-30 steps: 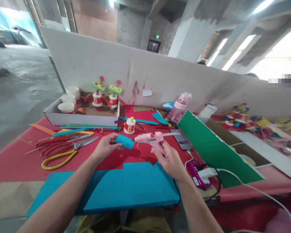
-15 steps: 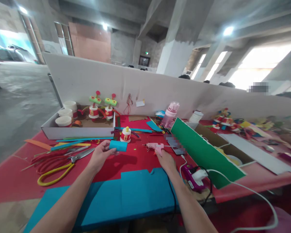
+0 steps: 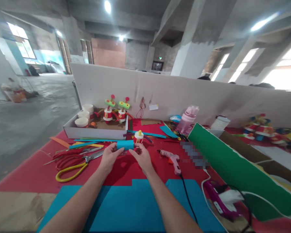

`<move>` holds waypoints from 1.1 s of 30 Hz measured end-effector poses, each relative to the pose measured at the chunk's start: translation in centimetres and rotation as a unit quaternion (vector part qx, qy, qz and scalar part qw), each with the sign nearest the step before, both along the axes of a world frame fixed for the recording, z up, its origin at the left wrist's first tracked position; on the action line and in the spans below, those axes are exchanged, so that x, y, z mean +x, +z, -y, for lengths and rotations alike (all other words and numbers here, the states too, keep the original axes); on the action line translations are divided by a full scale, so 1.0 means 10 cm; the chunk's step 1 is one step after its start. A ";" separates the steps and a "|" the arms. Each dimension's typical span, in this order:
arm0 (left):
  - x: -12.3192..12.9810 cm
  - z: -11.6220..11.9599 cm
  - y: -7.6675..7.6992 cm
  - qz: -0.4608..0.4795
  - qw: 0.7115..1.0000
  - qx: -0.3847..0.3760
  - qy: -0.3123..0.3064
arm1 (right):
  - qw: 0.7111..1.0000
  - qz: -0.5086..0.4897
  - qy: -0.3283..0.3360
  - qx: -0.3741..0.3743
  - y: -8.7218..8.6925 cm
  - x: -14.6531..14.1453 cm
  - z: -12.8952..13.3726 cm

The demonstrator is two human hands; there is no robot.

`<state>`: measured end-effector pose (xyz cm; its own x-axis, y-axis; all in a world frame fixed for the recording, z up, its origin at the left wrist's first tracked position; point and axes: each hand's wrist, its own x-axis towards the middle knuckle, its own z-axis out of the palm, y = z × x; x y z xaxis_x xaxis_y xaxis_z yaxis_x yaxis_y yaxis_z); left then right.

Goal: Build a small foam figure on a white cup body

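Note:
Between my two hands is a blue paper tube (image 3: pixel 125 145), raised above the red tabletop. My left hand (image 3: pixel 111 156) grips its left end, thumb on the near side. At the right end, my right hand (image 3: pixel 142 157) pinches the tube with thumb and fingers. Just behind the tube stands a small paper-cup figure (image 3: pixel 138 137) with a yellow top and coiled purple arms, partly hidden. A pink hot glue gun (image 3: pixel 171 158) lies on the table to the right of my right hand, its nozzle pointing left.
Yellow-handled scissors (image 3: pixel 74 171) and paper strips lie at left. Behind them, a white box (image 3: pixel 94 133) holds cups and two finished figures. Blue sheets (image 3: pixel 126 207) cover the near edge. A green-sided box (image 3: pixel 223 168), a purple power strip (image 3: pixel 220 200) and a pink bottle (image 3: pixel 188 119) stand right.
My right hand has let go of the glue gun, which now lies on the table, and has moved left onto the tube's right end. The view has turned left.

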<state>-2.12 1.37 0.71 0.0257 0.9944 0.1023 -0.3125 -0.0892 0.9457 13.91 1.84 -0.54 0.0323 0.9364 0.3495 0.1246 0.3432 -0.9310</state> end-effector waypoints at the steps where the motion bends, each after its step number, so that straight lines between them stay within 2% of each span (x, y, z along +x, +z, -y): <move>1: 0.01 0.00 -0.01 -0.008 1.000 -0.002 -0.001 | 1.000 0.012 -0.025 0.015 -0.03 0.03 0.00; 3: 0.05 0.00 -0.04 -0.028 1.000 -0.001 -0.009 | 0.998 0.023 -0.056 0.031 -0.06 0.12 0.01; 5: 0.09 0.01 -0.06 -0.041 0.999 -0.001 -0.017 | 0.998 0.009 -0.056 0.008 -0.08 0.19 0.02; 9: 0.14 0.03 -0.11 -0.025 0.999 -0.018 -0.019 | 0.994 -0.080 0.041 -0.069 -0.09 0.16 0.01; 12: 0.16 0.02 -0.14 -0.024 0.999 -0.020 -0.022 | 0.986 -0.119 0.097 -0.068 -0.10 0.11 0.01; 19: 0.17 -0.02 -0.15 -0.069 0.997 0.020 -0.034 | 0.978 -0.136 0.071 -0.139 -0.10 0.11 0.06; 33: 0.21 0.02 -0.10 -0.079 0.996 0.001 -0.047 | 0.985 -0.107 0.047 -0.125 -0.14 0.12 0.06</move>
<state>0.01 1.18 -0.25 0.1339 0.9868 0.0915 -0.1659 -0.0688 0.9837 15.11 1.26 -1.96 -0.0100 0.9947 0.1027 -0.1043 0.1012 -0.9894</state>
